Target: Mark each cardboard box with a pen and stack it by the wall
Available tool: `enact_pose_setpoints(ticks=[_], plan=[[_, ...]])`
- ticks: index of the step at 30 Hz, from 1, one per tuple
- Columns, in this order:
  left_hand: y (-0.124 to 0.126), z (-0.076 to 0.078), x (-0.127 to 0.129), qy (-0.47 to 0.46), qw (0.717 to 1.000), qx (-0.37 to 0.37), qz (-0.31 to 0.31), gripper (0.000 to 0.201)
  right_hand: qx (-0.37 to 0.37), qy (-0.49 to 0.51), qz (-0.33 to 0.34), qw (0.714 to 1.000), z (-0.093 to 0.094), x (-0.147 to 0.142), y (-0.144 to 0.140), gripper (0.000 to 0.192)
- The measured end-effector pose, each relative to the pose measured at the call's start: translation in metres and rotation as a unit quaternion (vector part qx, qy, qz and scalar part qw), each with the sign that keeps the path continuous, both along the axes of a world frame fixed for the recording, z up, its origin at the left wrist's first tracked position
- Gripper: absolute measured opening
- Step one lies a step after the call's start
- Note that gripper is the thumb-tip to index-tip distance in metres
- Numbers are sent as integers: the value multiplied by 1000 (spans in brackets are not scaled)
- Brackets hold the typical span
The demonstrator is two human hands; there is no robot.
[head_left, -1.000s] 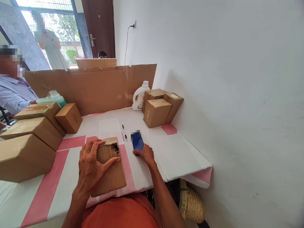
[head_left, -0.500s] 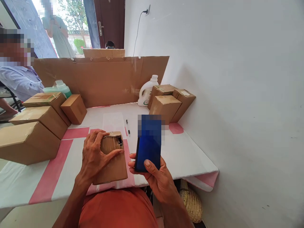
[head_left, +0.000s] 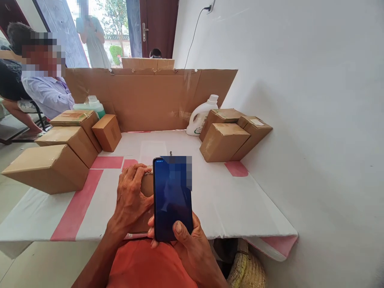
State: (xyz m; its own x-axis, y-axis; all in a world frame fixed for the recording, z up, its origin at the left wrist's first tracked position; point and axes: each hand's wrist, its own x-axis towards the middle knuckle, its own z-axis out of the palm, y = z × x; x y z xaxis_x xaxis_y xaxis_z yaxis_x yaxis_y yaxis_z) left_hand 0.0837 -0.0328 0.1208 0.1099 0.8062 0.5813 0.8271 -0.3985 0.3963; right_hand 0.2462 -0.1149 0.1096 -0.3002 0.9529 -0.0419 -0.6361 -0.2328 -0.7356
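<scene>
My right hand (head_left: 187,242) holds a dark phone (head_left: 172,198) upright in front of me, thumb on the lower screen. My left hand (head_left: 132,198) rests on a small flat cardboard box (head_left: 147,186) lying near the front edge of the white and pink table (head_left: 228,200); the phone hides most of that box. A pen (head_left: 171,153) lies behind the phone, only its tip showing.
Several brown boxes (head_left: 60,156) are stacked at the left, more boxes (head_left: 231,134) and a white jug (head_left: 202,116) at the right by the wall. A cardboard screen (head_left: 150,98) stands at the back. A green bottle (head_left: 90,106) and seated person (head_left: 45,86) are left; a woven basket (head_left: 246,270) sits below.
My right hand picked the phone up from the table and raised it toward me, in front of the small box. The left hand stayed on the box. The view shifted left.
</scene>
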Motion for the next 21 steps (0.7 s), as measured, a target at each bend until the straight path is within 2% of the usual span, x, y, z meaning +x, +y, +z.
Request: enact_pose_setpoints(ticks=[11, 15, 17, 19, 21], plan=[[-1, 2, 0, -6, 1000, -1, 3, 31, 14, -5, 12, 1000, 1, 0, 0, 50], [-1, 2, -2, -7, 1000, -7, 3, 31, -18, -9, -10, 1000, 4, 1, -5, 50], [1, 2, -6, -12, 1000, -11, 2, 35, -29, 2, -20, 999, 4, 3, -4, 56], [5, 2, -10, -20, 1000, -13, 3, 44, -43, 15, -27, 999, 3, 10, 4, 69], [10, 3, -13, -28, 999, -20, 6, 51, -57, 1, -63, 996, -3, 22, 17, 78]])
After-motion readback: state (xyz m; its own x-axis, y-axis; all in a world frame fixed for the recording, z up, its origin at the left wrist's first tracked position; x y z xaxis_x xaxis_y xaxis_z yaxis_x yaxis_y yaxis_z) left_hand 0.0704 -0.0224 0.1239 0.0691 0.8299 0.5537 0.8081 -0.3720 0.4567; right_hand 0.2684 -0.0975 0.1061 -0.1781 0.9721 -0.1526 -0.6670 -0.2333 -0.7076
